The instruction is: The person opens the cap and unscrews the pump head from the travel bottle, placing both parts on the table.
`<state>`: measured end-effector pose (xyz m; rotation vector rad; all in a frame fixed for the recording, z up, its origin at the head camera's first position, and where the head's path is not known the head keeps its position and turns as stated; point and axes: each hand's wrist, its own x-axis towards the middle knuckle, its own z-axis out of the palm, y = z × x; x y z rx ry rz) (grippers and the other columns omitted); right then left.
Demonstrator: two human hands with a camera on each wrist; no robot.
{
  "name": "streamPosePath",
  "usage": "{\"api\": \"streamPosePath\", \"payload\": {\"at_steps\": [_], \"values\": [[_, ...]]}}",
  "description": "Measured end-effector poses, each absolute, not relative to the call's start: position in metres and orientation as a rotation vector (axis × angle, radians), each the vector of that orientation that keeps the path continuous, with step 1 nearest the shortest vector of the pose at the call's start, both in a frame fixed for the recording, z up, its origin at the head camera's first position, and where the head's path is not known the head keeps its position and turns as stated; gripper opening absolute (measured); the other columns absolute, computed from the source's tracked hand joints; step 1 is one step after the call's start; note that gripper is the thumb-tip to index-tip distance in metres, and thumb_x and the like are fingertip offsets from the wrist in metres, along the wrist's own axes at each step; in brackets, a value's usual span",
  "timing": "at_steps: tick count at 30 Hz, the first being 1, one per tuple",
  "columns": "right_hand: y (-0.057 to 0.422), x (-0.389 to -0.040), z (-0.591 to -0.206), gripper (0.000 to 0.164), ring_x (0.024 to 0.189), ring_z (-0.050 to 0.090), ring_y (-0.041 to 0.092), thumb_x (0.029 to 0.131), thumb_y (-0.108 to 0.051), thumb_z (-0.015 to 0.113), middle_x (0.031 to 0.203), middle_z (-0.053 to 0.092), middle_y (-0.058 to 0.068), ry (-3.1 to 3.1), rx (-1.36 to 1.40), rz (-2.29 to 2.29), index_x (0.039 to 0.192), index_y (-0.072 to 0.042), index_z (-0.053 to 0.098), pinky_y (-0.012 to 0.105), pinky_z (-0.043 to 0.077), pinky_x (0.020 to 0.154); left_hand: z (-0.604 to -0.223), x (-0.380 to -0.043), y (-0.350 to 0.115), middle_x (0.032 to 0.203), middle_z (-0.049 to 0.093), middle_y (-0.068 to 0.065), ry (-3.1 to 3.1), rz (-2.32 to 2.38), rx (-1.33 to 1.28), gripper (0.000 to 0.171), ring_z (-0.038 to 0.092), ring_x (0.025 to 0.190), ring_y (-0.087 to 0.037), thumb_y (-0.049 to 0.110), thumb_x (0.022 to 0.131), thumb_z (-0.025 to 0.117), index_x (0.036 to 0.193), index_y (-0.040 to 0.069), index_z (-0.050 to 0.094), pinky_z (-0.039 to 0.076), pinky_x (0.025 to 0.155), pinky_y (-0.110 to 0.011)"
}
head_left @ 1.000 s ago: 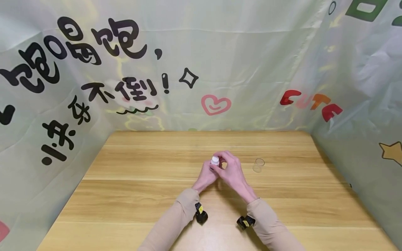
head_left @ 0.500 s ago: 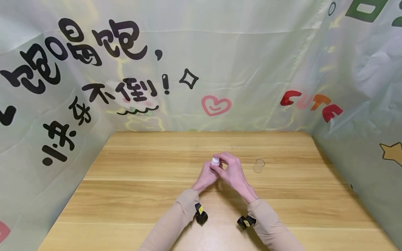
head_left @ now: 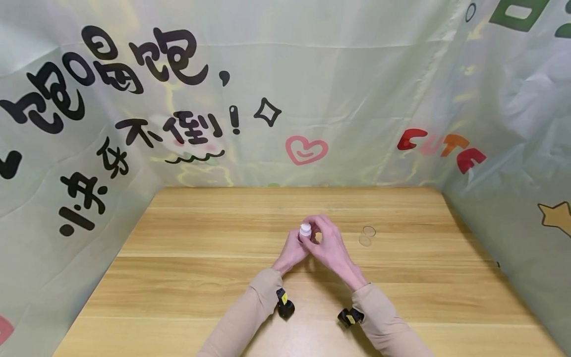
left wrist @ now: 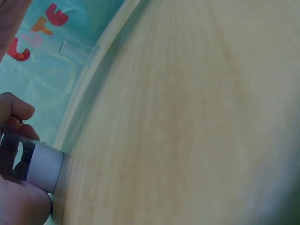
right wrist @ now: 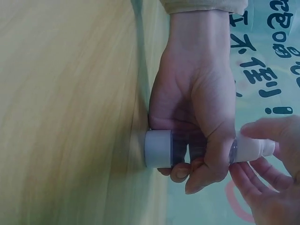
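Observation:
Near the middle of the table, my left hand [head_left: 292, 253] grips a small pump bottle [head_left: 305, 230] round its clear body. The bottle stands about upright, with a white pump top and a white base [right wrist: 158, 149], the base showing below the left hand in the right wrist view. My right hand [head_left: 327, 243] has its thumb and fingers round the white collar [right wrist: 247, 149] just above the left hand. Part of the clear body is hidden by the left fingers. To the right of the hands, a clear open-ended cylinder [head_left: 367, 236], like a cap, stands on the table.
The wooden table [head_left: 200, 287] is bordered by printed cloth [head_left: 357, 99] at the back and both sides. Each wrist wears a black camera, the left camera [head_left: 285, 305] and the right camera [head_left: 350, 316], both hanging close to the tabletop.
The right fingertips have shifted slightly round the white top, leaving more of it showing than half a second ago. The left hand, bottle and clear cylinder stay in place.

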<state>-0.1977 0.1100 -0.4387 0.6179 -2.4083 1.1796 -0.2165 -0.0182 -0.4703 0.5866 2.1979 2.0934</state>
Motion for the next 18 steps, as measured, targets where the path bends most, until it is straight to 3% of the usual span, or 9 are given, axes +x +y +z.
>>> {"api": "streamPosePath", "payload": {"at_steps": [9, 15, 18], "values": [[0.1091, -0.1965, -0.4402, 0.046, 0.103, 0.065, 0.031, 0.078, -0.002, 0.080, 0.116, 0.065, 0.017, -2.416, 0.618, 1.232, 0.121, -0.001, 0.063, 0.050, 0.056, 0.091, -0.4728, -0.2169, -0.0188, 0.098, 0.061, -0.042, 2.152, 2.103, 0.571, 0.024, 0.059, 0.080, -0.003, -0.011, 0.081, 0.057, 0.100, -0.024, 0.059, 0.049, 0.082, -0.015], [0.1083, -0.1964, -0.4404, 0.044, 0.111, 0.065, 0.036, 0.077, 0.002, 0.077, 0.118, 0.067, 0.018, -2.394, 0.645, 1.250, 0.119, 0.000, 0.065, 0.054, 0.053, 0.097, -0.4723, -0.2159, -0.0190, 0.087, 0.063, -0.034, 2.124, 2.125, 0.541, 0.018, 0.063, 0.078, -0.011, -0.013, 0.079, 0.056, 0.094, -0.023, 0.058, 0.052, 0.080, -0.017], [0.1078, -0.1966, -0.4403, 0.045, 0.109, 0.065, 0.035, 0.078, 0.001, 0.078, 0.119, 0.066, 0.019, -2.401, 0.628, 1.274, 0.121, 0.000, 0.064, 0.051, 0.054, 0.096, -0.4723, -0.2165, -0.0178, 0.087, 0.062, -0.034, 2.151, 2.116, 0.533, 0.014, 0.059, 0.078, -0.006, -0.012, 0.079, 0.056, 0.090, -0.021, 0.059, 0.051, 0.080, -0.017]]}}
